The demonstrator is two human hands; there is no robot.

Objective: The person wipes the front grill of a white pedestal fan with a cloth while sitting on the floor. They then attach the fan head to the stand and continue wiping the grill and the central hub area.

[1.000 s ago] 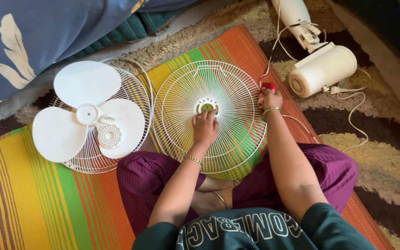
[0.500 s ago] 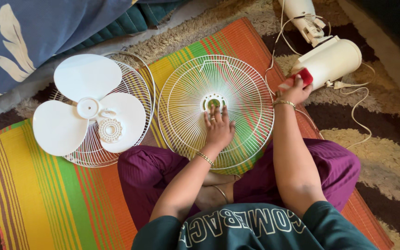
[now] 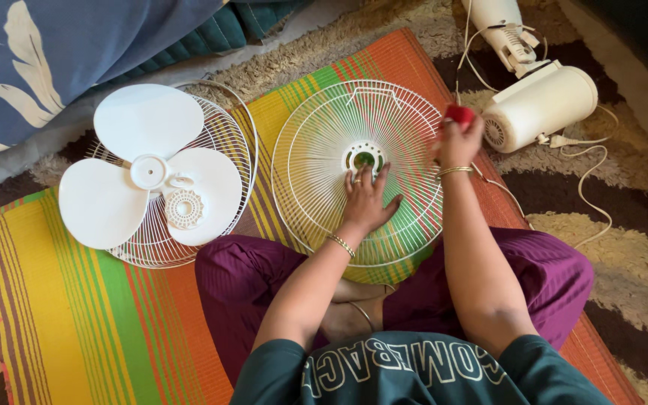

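A round white wire fan grille (image 3: 316, 150) lies flat on the striped mat in front of my crossed legs. My left hand (image 3: 365, 199) presses on it with fingers spread, just below its central ring. My right hand (image 3: 457, 139) is closed around a small red object (image 3: 459, 114), held at the grille's right rim.
A second wire grille (image 3: 223, 142) lies to the left with a white three-blade fan propeller (image 3: 148, 172) and a small round cap on it. The white fan motor housing (image 3: 541, 105) with its stand and cord lies at the upper right on a shaggy rug. Blue fabric covers the top left.
My right hand carried the red object out toward the motor housing, then back to the grille's right rim. My left hand slid from the central ring to just below it and spread its fingers.
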